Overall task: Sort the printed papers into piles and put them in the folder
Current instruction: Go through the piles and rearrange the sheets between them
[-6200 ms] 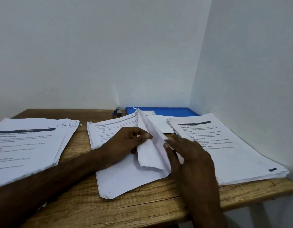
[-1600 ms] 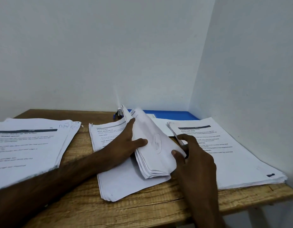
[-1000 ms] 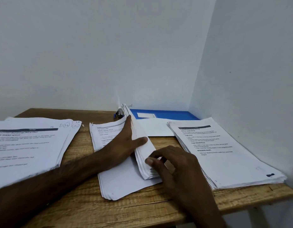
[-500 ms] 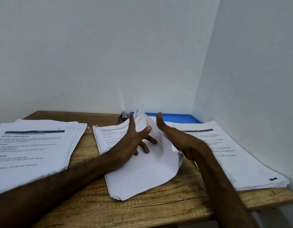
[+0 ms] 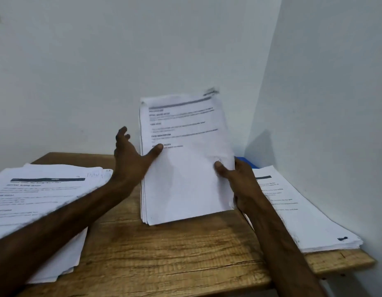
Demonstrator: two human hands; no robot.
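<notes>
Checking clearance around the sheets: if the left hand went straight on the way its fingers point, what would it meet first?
Probably only the white back wall: the left hand points up and away, just left of the held paper stack. Depth is unclear.

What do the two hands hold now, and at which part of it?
The stack of printed papers, upright. The right hand grips its right edge, thumb in front; the left hand presses its thumb on the front near the left edge.

Wooden table — white corner walls.
</notes>
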